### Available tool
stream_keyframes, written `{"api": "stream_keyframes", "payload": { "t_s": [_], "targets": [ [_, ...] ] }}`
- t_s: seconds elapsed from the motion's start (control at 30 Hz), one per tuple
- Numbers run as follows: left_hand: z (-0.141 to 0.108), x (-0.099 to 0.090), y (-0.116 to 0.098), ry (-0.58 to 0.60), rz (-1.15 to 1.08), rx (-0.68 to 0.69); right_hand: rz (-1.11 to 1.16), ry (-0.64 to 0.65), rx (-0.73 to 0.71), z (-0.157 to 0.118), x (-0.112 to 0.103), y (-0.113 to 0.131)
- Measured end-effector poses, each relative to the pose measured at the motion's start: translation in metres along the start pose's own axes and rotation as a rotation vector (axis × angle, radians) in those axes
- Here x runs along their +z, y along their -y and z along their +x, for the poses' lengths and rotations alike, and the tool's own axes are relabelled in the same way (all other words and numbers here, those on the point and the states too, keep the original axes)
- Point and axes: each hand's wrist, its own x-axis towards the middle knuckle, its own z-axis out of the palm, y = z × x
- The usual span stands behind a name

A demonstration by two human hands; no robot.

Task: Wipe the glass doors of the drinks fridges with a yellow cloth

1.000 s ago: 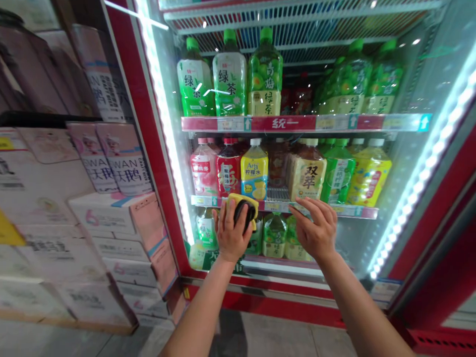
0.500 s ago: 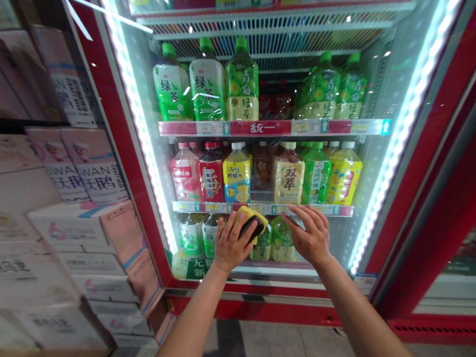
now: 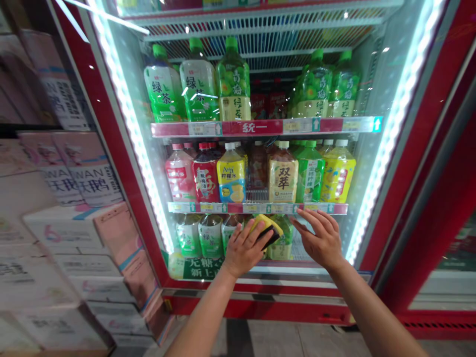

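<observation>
My left hand (image 3: 243, 250) lies over a yellow and black sponge block (image 3: 273, 233), fingers bent across its left side. The block appears in front of the lower bottles, against what looks like a glass door with light streaks reflected in it. To the right, my right hand (image 3: 322, 238) is raised with its fingers apart and nothing in it. Its fingertips are just below the middle shelf's price strip (image 3: 256, 208); whether they touch the glass I cannot tell. Behind the block, a green-labelled bottle (image 3: 280, 248) is partly covered.
The red-framed drinks cooler (image 3: 260, 310) holds several rows of bottles, including green tea bottles (image 3: 161, 91) on the upper shelf. Bright light strips (image 3: 128, 119) run up both sides. Stacked cartons (image 3: 63, 228) stand close on the left. Grey floor tiles (image 3: 275, 337) show below.
My left hand and the sponge block have moved right across the cooler front. My right hand has also shifted right. The view has drifted slightly, so the cooler sits further left.
</observation>
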Motion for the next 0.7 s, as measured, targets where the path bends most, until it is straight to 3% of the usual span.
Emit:
{"api": "stream_keyframes", "payload": {
  "t_s": [0.1,0.17,0.27,0.4,0.47,0.53,0.63,0.7],
  "targets": [
    [0.023,-0.003,0.006,-0.046,0.061,-0.252,-0.012,-0.019,0.025,-0.001,-0.003,-0.007],
    [0.044,0.0,-0.001,-0.058,0.09,-0.393,-0.014,-0.029,0.043,-0.001,-0.005,-0.011],
    [0.053,0.009,-0.021,-0.019,0.082,-0.33,-0.015,-0.011,0.041,-0.004,-0.008,-0.016],
    [0.026,0.018,-0.033,0.029,0.055,-0.084,-0.009,0.035,0.014,-0.015,-0.014,-0.025],
    [0.021,0.019,-0.031,0.029,0.059,-0.041,-0.018,0.046,0.008,-0.019,-0.017,-0.03],
    [0.032,0.02,-0.03,0.015,0.076,-0.101,-0.036,0.038,0.015,-0.02,-0.019,-0.036],
    [0.068,0.024,-0.035,-0.007,0.095,-0.275,-0.052,0.012,0.041,-0.02,-0.022,-0.044],
    [0.086,0.028,-0.043,-0.012,0.1,-0.294,-0.048,0.003,0.053,-0.019,-0.023,-0.048]
  ]
}}
